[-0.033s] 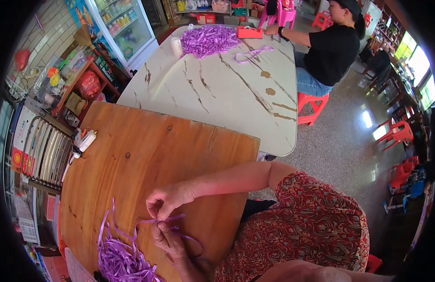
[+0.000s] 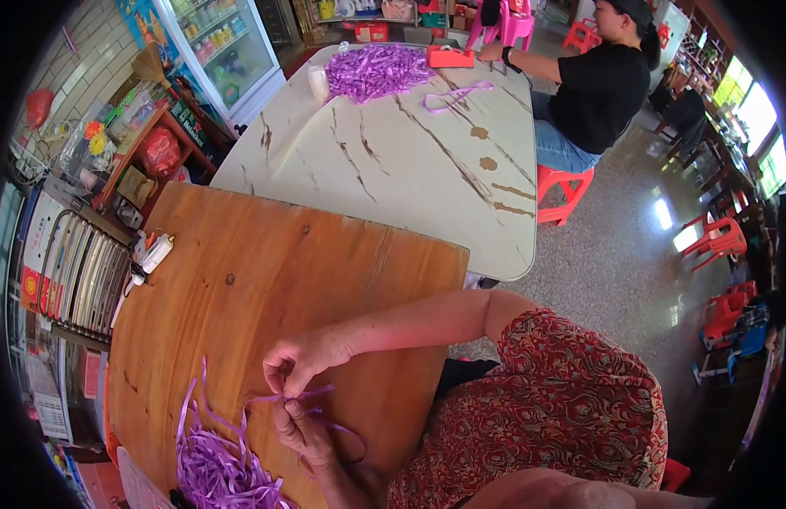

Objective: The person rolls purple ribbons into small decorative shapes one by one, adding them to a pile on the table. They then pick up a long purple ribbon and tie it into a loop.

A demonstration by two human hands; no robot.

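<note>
Over the wooden table point(image 2: 240, 280), my two hands meet fingertip to fingertip on a thin purple ribbon point(image 2: 318, 392). My right hand point(image 2: 304, 363), the upper one in the picture, pinches it between thumb and bent fingers. Just below, my left hand point(image 2: 306, 437) has its thumb and fingers closed on the same strip. One end of the ribbon sticks out past the fingers, and a loop curves beside my left wrist. Where the fingertips meet, any knot or fold is too small to make out. A tangled heap of purple ribbons point(image 2: 219, 471) lies close by, with loose strands reaching toward my hands.
A white hot glue gun point(image 2: 155, 254) lies at the wooden table's far left edge. Adjoining is a marbled white table point(image 2: 410, 170) with another purple ribbon pile point(image 2: 380, 72) and a red tape dispenser point(image 2: 450, 58). A person in black point(image 2: 605, 102) sits there on a red stool point(image 2: 565, 193).
</note>
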